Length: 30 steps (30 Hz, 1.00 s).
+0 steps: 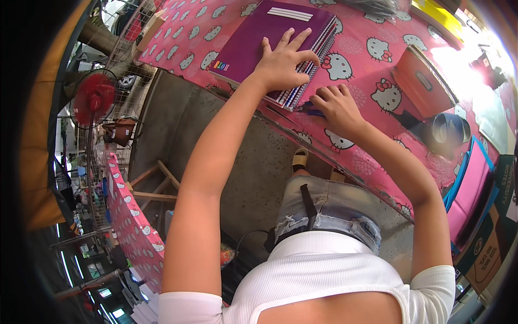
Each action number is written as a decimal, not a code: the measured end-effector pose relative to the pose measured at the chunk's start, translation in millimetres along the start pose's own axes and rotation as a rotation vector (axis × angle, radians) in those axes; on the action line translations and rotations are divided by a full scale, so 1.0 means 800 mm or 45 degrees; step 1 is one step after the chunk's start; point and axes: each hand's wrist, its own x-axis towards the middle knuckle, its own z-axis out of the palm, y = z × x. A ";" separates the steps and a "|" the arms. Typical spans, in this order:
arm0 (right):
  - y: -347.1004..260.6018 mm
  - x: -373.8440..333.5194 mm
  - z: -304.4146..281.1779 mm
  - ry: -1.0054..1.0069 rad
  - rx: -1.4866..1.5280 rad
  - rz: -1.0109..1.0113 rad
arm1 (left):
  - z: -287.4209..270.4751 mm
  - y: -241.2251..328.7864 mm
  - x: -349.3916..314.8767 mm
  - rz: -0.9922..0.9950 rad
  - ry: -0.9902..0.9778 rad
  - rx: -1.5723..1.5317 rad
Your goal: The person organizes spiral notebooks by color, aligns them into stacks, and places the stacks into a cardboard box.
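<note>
The left hand (283, 62) lies flat, fingers spread, on a stack of purple spiral notebooks (270, 40) at the near edge of the worktop (367, 70), which wears a pink cloth printed with cartoon cats. It grasps nothing; it only presses the stack down. Just right of the notebooks, the right hand (337, 105) is curled loosely over a small blue object (312, 112), with its fingertips on it. What the object is I cannot tell; most of it is hidden under the fingers.

To do this well, the flat hand should keep its weight over the spiral side, near the stack's right corner, so the top notebook does not slide toward the edge. The right hand wants a firm pinch on the blue object before lifting, since it lies close to the notebooks' wire binding and could catch there.

Farther right of the notebooks sits an orange box (423, 81), and beyond it a dark round lid (450, 129).
</note>
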 end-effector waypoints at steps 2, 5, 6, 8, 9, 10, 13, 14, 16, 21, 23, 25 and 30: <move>0.000 0.007 -0.001 -0.187 0.169 0.133 | 0.000 0.000 -0.001 0.001 -0.004 -0.012; 0.002 0.025 -0.015 -0.457 0.483 0.387 | 0.000 0.000 -0.003 -0.013 0.004 -0.046; 0.002 0.034 -0.022 -0.548 0.600 0.478 | 0.000 0.000 -0.006 -0.022 -0.002 -0.047; 0.009 0.060 -0.042 -0.862 0.928 0.862 | 0.000 0.001 -0.006 -0.025 -0.008 -0.049; 0.013 0.067 -0.046 -1.017 1.092 1.059 | -0.001 0.002 -0.005 -0.027 -0.014 -0.042; 0.015 0.066 -0.049 -0.991 1.228 1.076 | -0.001 0.003 -0.002 -0.029 -0.018 -0.038; 0.007 0.066 -0.044 -1.074 0.895 1.006 | -0.002 0.003 -0.001 -0.033 -0.020 -0.041; 0.001 0.056 -0.039 -0.856 0.625 0.752 | -0.002 0.001 -0.003 -0.039 -0.022 -0.044; -0.007 0.026 -0.024 -0.403 0.096 0.241 | -0.002 0.002 -0.004 -0.034 -0.021 -0.048; 0.003 0.004 -0.008 -0.234 -0.074 0.013 | -0.005 0.004 -0.002 -0.034 -0.026 -0.041; 0.001 0.005 -0.003 -0.233 -0.068 -0.001 | -0.005 0.004 -0.002 -0.030 -0.024 -0.040; -0.005 0.011 0.000 -0.249 -0.030 0.005 | -0.004 0.004 -0.004 -0.024 -0.017 -0.039; 0.012 0.051 -0.014 -0.760 0.487 0.453 | -0.003 0.004 -0.001 -0.011 -0.027 -0.041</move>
